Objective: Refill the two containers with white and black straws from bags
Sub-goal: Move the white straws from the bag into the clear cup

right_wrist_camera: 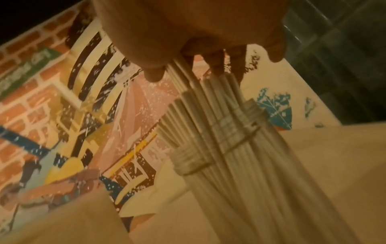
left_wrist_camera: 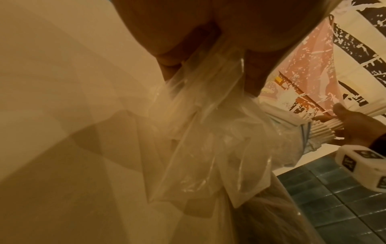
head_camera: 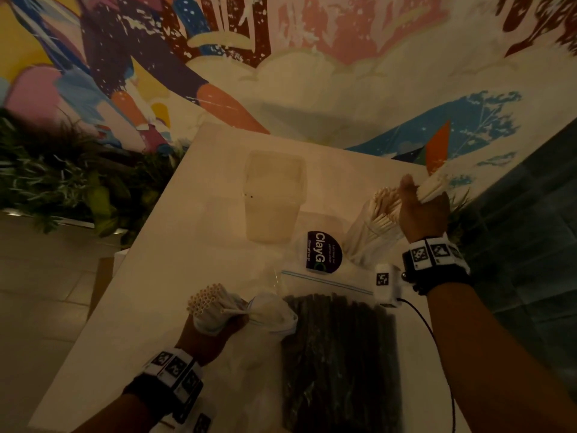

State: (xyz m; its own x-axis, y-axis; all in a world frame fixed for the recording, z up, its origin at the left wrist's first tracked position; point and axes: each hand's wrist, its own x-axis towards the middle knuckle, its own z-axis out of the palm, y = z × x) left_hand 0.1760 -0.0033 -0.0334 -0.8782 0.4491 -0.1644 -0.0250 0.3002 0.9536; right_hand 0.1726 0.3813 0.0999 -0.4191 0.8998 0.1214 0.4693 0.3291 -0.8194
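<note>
My right hand [head_camera: 420, 201] grips a bunch of white straws [head_camera: 434, 189] at the table's far right, just above a clear container [head_camera: 359, 245] that holds more white straws [head_camera: 382, 207]. In the right wrist view my fingers [right_wrist_camera: 217, 64] curl round the bunch [right_wrist_camera: 200, 102] over the standing straws [right_wrist_camera: 246, 173]. My left hand [head_camera: 218, 323] grips the clear bag [head_camera: 271, 310] near the front, with white straws [head_camera: 207, 300] sticking out of it. The plastic [left_wrist_camera: 208, 132] hangs from that hand in the left wrist view. A second clear container [head_camera: 274, 198] stands empty in the middle. A zip bag of black straws [head_camera: 340, 354] lies flat at the front.
A dark round "ClayGo" sticker [head_camera: 323, 253] lies between the containers. The white table [head_camera: 150, 276] drops off at left to a tiled floor and plants [head_camera: 62, 182]. A painted wall [head_camera: 312, 73] stands behind, and dark tiles [head_camera: 530, 214] lie to the right.
</note>
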